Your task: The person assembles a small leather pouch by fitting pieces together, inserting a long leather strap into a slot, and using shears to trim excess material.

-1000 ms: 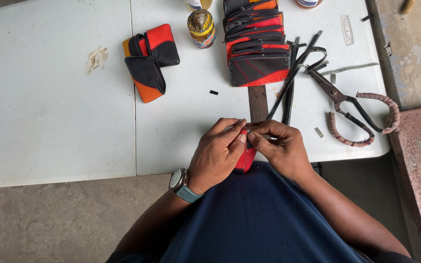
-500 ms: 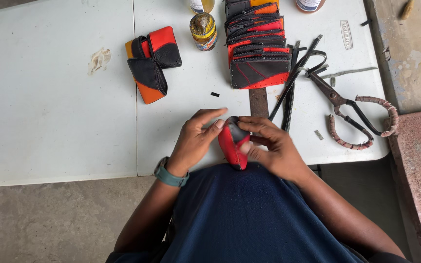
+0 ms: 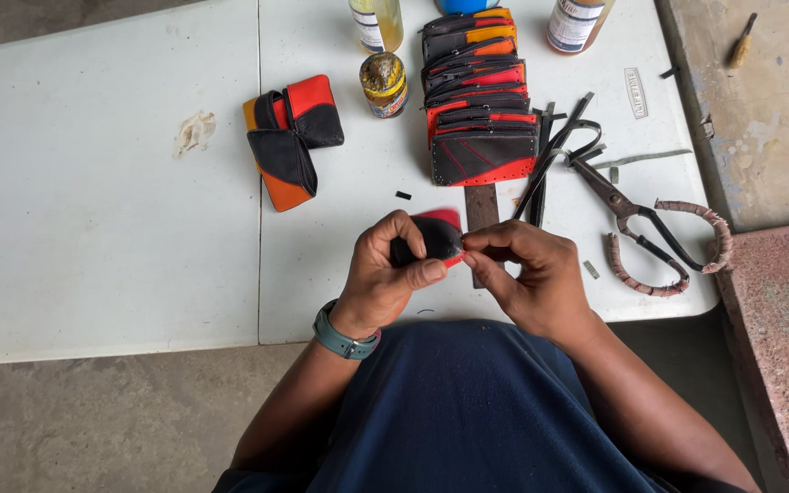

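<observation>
My left hand point(image 3: 385, 274) and my right hand point(image 3: 527, 274) together hold a small red and black leather pouch point(image 3: 436, 233) just above the near edge of the white table point(image 3: 93, 228). The left fingers curl round its left side with the thumb on its lower edge. The right thumb and forefinger pinch its right edge. A teal wristwatch point(image 3: 344, 333) sits on my left wrist. Much of the pouch is hidden by my fingers.
A row of several red, orange and black pouches point(image 3: 481, 100) lies ahead. Two more pouches point(image 3: 289, 137) lie at the left. Large scissors point(image 3: 650, 228) with wrapped handles, black strips point(image 3: 554, 151), a small jar point(image 3: 383, 84) and bottles point(image 3: 376, 23) stand around. A concrete ledge point(image 3: 778, 347) is at right.
The pouch has been turned in my hands: its red face showed half a second ago, its black side now faces up. My hands have risen slightly over the table edge.
</observation>
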